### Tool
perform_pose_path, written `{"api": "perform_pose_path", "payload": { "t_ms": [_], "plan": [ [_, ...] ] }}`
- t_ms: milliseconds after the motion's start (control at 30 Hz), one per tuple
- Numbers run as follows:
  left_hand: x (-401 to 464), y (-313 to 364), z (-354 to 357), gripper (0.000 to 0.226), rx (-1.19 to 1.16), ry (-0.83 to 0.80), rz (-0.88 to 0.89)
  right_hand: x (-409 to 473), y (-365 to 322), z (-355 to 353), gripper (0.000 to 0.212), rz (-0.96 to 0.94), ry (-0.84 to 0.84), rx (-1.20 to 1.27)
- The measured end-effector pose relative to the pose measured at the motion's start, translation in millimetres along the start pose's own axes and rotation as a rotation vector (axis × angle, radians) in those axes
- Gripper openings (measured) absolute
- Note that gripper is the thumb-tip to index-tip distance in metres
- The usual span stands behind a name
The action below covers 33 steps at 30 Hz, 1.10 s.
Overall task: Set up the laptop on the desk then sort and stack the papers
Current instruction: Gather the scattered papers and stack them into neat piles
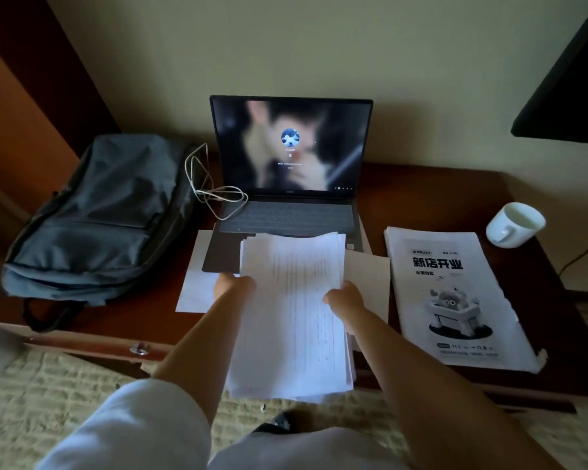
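Observation:
An open laptop stands at the back of the dark wooden desk, its screen lit. A thick sheaf of white printed papers is held above the desk's front edge, overlapping the laptop's front. My left hand grips the sheaf's left side and my right hand grips its right side. Loose white sheets lie under the laptop's left corner, and another sheet lies to its right. A stack of printed flyers rests at the right.
A grey backpack lies on the desk's left part. A white cable loops from it onto the laptop keyboard. A white mug sits near the right edge. A dark screen hangs on the wall at upper right.

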<state>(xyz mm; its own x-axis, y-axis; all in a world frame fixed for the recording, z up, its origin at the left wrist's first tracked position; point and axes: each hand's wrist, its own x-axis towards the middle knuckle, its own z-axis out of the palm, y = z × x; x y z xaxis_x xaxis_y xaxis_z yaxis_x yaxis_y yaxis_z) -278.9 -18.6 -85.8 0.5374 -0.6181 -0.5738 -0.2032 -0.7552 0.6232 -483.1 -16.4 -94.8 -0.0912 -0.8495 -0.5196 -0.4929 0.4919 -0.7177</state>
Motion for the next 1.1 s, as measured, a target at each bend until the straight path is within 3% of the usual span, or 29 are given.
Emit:
{"api": "perform_pose_path", "payload": {
  "t_ms": [167,267,333,400,500,633,867,967,1100],
  "plan": [
    [5.0,-6.8,6.0,0.036,-0.017,0.075,-0.008,8.5,-6.9,-25.8,0.024,-0.216,0.116,-0.444],
    [-4.2,-8.5,8.8,0.035,-0.086,0.062,0.010,18.5,-11.9,-35.8,0.016,-0.282,0.181,-0.556],
    [-15.9,-7.0,9.8,0.038,0.112,-0.001,0.084,26.5,-14.3,-37.5,0.012,-0.347,0.225,-0.577],
    [-17.8,-8.3,11.8,0.043,-0.099,0.069,-0.002,38.1,-12.6,-38.2,0.018,-0.410,0.250,-0.635],
    [-13.8,-6.5,16.3,0.044,-0.036,0.138,-0.026,52.3,-9.7,-46.3,0.037,-0.364,0.200,-0.714],
    [-16.8,-4.1,16.6,0.032,-0.009,0.140,0.044,65.7,-10.5,-55.4,0.040,-0.283,0.108,-0.802],
    [-17.9,3.7,28.6,0.037,-0.043,0.196,0.063,72.5,-6.2,-62.6,0.049,-0.171,0.033,-0.805],
    [-15.8,2.1,30.7,0.041,-0.067,0.221,0.054,71.4,-2.6,-65.6,0.035,-0.265,0.177,-0.841],
    [-11.6,-4.2,27.5,0.049,0.074,0.247,-0.028,58.6,-4.2,-70.4,0.012,-0.377,0.248,-0.510]
  ]
}}
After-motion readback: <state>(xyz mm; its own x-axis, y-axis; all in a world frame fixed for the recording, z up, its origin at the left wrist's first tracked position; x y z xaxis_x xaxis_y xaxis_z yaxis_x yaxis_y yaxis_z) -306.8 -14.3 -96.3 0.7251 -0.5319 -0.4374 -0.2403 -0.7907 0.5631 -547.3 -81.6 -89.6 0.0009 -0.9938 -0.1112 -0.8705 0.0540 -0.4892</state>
